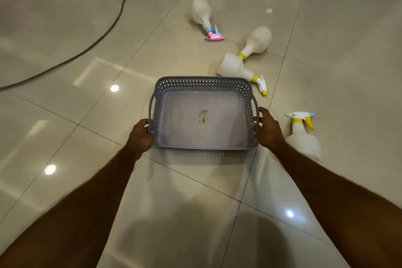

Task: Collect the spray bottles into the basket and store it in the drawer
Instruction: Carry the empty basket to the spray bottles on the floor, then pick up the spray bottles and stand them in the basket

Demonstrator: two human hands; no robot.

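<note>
Both hands grip the empty grey basket (203,113) by its side handles, left hand (141,136) and right hand (268,129) closed, holding it level and low, likely for loading. Six spray bottles lie scattered on the floor (65,126), nearest (303,136) just right of the right hand.

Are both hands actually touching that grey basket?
Touching. The head view shows the left hand gripping the basket at its left wall and the right hand gripping its right handle.
</note>
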